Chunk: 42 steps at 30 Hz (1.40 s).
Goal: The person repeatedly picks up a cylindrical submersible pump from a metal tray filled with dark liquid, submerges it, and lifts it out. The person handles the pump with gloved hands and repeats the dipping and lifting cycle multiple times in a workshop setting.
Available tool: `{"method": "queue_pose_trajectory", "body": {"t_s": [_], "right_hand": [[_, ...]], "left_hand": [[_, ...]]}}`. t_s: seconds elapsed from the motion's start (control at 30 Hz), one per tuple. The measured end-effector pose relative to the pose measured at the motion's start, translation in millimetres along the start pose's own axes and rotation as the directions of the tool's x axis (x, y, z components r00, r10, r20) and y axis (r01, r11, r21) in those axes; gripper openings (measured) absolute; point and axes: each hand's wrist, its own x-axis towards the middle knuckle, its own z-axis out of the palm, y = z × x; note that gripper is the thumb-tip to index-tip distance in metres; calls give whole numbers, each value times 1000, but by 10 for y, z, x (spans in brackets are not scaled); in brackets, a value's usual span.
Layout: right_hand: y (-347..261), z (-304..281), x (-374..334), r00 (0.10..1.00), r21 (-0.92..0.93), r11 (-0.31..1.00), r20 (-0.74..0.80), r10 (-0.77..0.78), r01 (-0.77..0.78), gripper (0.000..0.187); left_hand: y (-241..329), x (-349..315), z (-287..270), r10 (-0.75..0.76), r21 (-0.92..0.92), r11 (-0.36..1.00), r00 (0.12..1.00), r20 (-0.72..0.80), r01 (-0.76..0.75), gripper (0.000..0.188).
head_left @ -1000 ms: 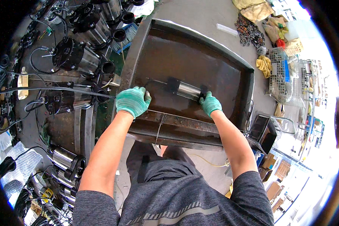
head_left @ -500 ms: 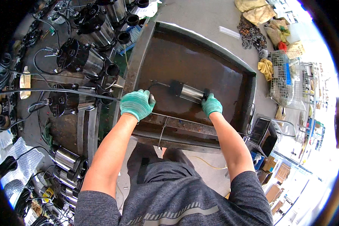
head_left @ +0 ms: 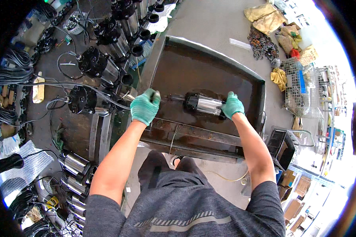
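A steel-bodied submersible pump (head_left: 209, 105) with a black head lies on its side at the surface of brown water in a metal tank (head_left: 156, 59). My right hand (head_left: 233, 106), in a green glove, grips its right end; some of the fingers are hidden behind the pump. My left hand (head_left: 144, 106), gloved the same way, is closed around the black cable (head_left: 112, 100) above the tank's left side. That cable comes in from the left, and a dim stretch of it runs from my left hand toward the pump's black head.
Several similar pumps (head_left: 95, 63) stand in a row left of the tank, with more steel ones (head_left: 75, 164) at lower left. A bar (head_left: 197, 131) crosses the tank's near side. On the right are a black bin (head_left: 281, 144), a wire basket (head_left: 302, 91) and metal rings (head_left: 261, 43).
The pump has moved slightly right and nearer, and its black head now shows clearly, with ripples around it. My right hand has moved right with it; my left still holds the cable.
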Motion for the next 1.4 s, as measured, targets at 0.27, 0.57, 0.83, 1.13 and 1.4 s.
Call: {"method": "queue_pose_trajectory", "body": {"t_s": [0.27,0.57,0.83,1.13,1.4], "right_hand": [[556,-967,-991,917,204,907,-238,-319,369,16],[412,-696,-1644,869,424,759,-257,-423,494,13],[219,-94,-1936,901,380,817,-187,-391,434,19],[234,257,-2223,871,275,836,-282,-403,475,22],[245,404,-2243,820,229,813,-371,-435,535,25]], "left_hand": [[916,-109,-1527,283,61,959,952,-116,-277,21],[1216,-645,-2581,302,401,849,939,167,-344,25],[424,-1292,-2482,-127,517,856,964,235,-13,29],[-639,-1833,-1959,-346,554,826,869,354,104,57],[-432,-1569,-1048,-140,-237,940,913,384,244,65]]}}
